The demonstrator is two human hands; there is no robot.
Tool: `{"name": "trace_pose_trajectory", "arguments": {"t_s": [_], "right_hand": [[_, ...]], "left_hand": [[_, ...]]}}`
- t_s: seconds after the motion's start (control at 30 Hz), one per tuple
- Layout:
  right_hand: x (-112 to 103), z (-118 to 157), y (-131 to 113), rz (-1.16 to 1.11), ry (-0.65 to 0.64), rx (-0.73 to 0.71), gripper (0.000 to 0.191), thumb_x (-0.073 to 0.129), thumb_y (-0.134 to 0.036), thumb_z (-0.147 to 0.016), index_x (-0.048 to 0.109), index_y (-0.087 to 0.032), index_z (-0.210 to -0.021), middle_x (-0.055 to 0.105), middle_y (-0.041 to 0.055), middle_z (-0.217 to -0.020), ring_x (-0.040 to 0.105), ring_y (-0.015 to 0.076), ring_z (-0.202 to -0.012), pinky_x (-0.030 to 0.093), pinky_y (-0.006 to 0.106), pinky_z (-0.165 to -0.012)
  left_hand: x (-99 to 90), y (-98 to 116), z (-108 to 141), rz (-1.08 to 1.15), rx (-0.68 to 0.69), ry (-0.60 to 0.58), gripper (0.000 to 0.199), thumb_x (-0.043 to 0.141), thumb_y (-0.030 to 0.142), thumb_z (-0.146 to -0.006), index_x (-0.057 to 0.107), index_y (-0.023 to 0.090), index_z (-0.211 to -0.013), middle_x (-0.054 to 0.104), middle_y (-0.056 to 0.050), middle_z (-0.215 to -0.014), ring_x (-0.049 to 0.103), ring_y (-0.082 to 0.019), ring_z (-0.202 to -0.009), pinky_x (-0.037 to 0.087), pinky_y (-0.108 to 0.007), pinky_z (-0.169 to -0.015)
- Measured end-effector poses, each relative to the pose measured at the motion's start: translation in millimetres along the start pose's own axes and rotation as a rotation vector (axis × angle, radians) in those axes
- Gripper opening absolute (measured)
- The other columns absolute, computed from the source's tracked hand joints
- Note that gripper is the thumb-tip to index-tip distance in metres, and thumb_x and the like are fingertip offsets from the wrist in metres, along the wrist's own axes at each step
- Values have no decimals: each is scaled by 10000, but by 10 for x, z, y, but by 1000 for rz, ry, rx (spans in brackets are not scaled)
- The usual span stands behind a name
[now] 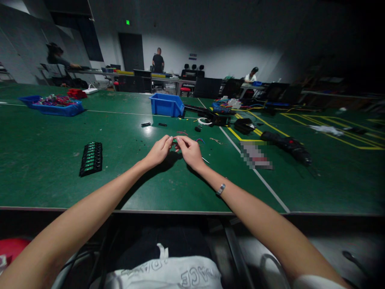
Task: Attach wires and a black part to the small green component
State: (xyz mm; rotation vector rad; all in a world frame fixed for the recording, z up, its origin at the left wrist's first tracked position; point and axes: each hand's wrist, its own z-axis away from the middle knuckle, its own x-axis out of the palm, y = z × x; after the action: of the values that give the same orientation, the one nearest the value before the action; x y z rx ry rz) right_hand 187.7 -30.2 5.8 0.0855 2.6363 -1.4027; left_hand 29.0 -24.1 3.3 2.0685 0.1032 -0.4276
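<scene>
My left hand [160, 150] and my right hand [189, 150] meet above the green table, fingertips pinched on a small green part [175, 141] between them. Most of that part is hidden by the fingers. Short red and blue wires [200, 141] show just beyond my right hand. Behind the hands lie two small black pieces, one at the left [146, 125] and one nearer the middle [162, 124]. A black rack [91, 159] holding several green boards in a row rests on the table to the left of my left hand.
A blue bin [167, 105] stands behind the hands. Blue trays of wires [57, 105] sit at the back left. A black tool [287, 147] and a blurred flat item [255, 155] lie on the right. People work at far tables.
</scene>
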Motion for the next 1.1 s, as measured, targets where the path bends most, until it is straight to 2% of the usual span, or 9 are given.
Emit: {"name": "trace_pose_trajectory", "arguments": {"t_s": [0.53, 0.77, 0.9, 1.0, 1.1], "right_hand": [[2, 1, 3, -13, -7, 5, 407, 519, -542, -923, 706, -195, -1023, 712, 79, -975, 648, 174, -724, 566, 315, -660], [-2, 3, 26, -21, -34, 33, 431, 516, -576, -913, 695, -200, -1024, 691, 58, -884, 632, 176, -707, 550, 300, -617], [-1, 12, 68, -21, -74, 47, 457, 464, -580, -941, 683, -207, -1087, 624, 30, -764, 564, 148, -607, 484, 266, -534], [14, 21, 64, -11, -65, 35, 460, 436, -570, -959, 679, -206, -1099, 558, 15, -716, 506, 131, -566, 428, 246, -495], [37, 29, 36, 18, -35, 12, 453, 413, -555, -974, 675, -203, -1086, 555, 22, -735, 510, 138, -609, 425, 245, -523]], "left_hand": [[-10, 41, 1, 6, 26, 19, 372, 393, 489, -988, 464, 187, -783, 474, 14, -648, 449, -118, -602, 349, -242, -582], [3, 68, 19, 32, 3, 21, 384, 409, 502, -980, 473, 183, -775, 478, 11, -643, 450, -120, -597, 348, -243, -571], [22, 47, 18, 71, -10, 12, 394, 407, 516, -978, 502, 176, -801, 483, 8, -654, 449, -117, -589, 345, -240, -554], [54, 18, 8, 108, -13, 19, 405, 404, 524, -978, 505, 173, -804, 460, 15, -641, 432, -108, -565, 335, -234, -538], [90, 9, 2, 141, -11, 42, 407, 407, 529, -976, 497, 173, -802, 448, 18, -640, 420, -101, -553, 328, -229, -528]]}}
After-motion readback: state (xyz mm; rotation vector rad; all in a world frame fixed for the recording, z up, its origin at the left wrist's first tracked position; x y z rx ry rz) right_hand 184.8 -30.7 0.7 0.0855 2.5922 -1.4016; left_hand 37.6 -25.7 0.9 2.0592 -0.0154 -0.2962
